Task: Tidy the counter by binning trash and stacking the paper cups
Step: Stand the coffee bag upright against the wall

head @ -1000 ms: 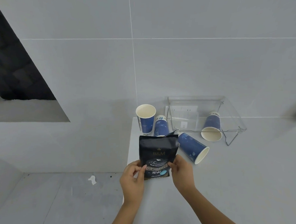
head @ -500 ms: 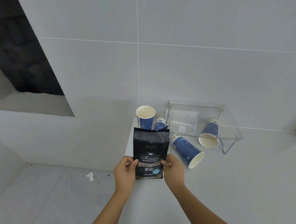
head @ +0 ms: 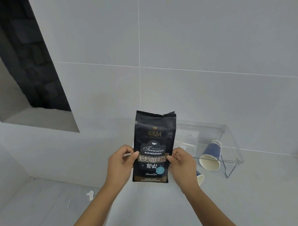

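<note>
I hold a black coffee bag [head: 153, 146] upright in front of me, its printed face towards the camera. My left hand [head: 121, 164] pinches its left edge and my right hand [head: 182, 164] pinches its right edge. Behind it on the grey counter [head: 243, 200], one blue paper cup [head: 211, 155] lies tipped with its white mouth facing me, under a clear acrylic stand [head: 228, 146]. The rim of a second lying cup [head: 200, 179] peeks out past my right wrist. The other cups are hidden behind the bag.
The counter's left edge drops to a grey floor [head: 40, 202], where a small white scrap [head: 90, 194] lies. A tiled wall rises behind, with a dark opening [head: 28, 58] at upper left. No bin is in view.
Both hands have raised the bag higher and closer to the camera, so it now covers the two cups at the counter's back left and most of the lying cup.
</note>
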